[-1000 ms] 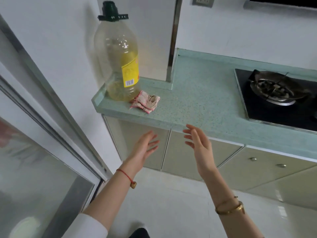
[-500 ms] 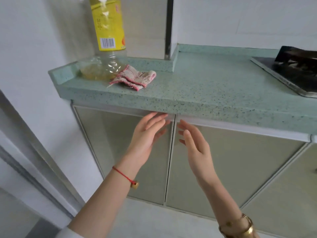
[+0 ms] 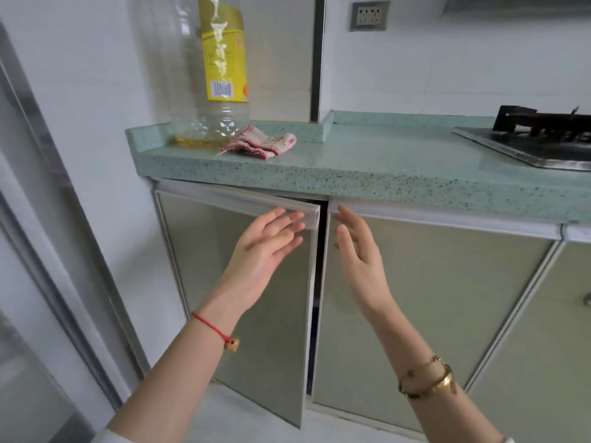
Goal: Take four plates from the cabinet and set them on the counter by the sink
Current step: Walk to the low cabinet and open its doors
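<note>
Two bare hands up in front of the cabinet under the counter. Left hand open, fingers spread, fingertips at the top rail of the left door, right by its free corner; hard to tell if touching or just near. Left door swung out a little, with a dark gap between it and the right door. Right hand open too, palm turned to the left, fingers straight, tips close to the top corner of the right door, holding nothing. Right door shut flat. Inside of the cabinet dark through the gap, so no plates to be seen. Red string with a small bead on the left wrist, gold bracelet on the right wrist. Up on the counter, at the far left corner, a big clear bottle with a yellow label and a bit of yellow oil at the bottom. Just beside it, touching its base, a crumpled pink and white cloth. At the right edge of the counter, a black stove, well apart from the bottle. White wall socket up above the counter.
</note>
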A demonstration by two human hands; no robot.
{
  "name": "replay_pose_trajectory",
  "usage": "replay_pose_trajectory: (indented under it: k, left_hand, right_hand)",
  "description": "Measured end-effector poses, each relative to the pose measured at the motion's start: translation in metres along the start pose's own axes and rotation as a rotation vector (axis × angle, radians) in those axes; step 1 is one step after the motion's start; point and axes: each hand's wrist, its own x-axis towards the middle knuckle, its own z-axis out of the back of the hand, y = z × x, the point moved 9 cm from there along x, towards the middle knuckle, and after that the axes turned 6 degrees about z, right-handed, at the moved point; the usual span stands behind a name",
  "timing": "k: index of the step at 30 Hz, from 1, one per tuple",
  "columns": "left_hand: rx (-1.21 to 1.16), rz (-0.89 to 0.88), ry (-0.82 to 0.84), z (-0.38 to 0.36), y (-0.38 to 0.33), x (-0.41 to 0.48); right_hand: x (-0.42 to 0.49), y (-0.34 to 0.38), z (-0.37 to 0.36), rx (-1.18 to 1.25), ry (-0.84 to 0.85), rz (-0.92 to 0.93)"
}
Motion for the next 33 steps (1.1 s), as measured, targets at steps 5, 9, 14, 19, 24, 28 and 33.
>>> replay_pose_trajectory:
  k: [5, 9, 14, 19, 24, 28, 33]
  left_hand:
    - [0.006, 0.02, 0.023, 0.014, -0.012, -0.044]
    - [-0.005, -0.02, -0.007, 0.022, -0.025, -0.077]
    - [0.211, -0.137, -0.202, 0.045, -0.042, -0.127]
    - [0.642, -0.368, -0.521, 0.066, -0.048, -0.19]
    - [0.901, -0.565, -0.819, 0.083, -0.049, -0.236]
    - [0.965, -0.655, -1.011, 0.105, -0.058, -0.265]
    - [1.086, -0.622, -1.1, 0.144, -0.071, -0.278]
  right_hand:
    - [-0.006, 0.043, -0.043, 0.031, 0.221, 0.189]
    - [-0.024, 0.066, -0.072, 0.131, 0.297, 0.317]
    - [-0.042, 0.084, -0.094, 0.242, 0.348, 0.32]
    - [-0.061, 0.104, -0.121, 0.202, 0.377, 0.366]
    - [-0.082, 0.143, -0.171, 0.107, 0.392, 0.57]
    - [-0.099, 0.162, -0.222, 0.046, 0.488, 0.737]
    - [-0.119, 0.171, -0.283, 0.01, 0.598, 0.8]
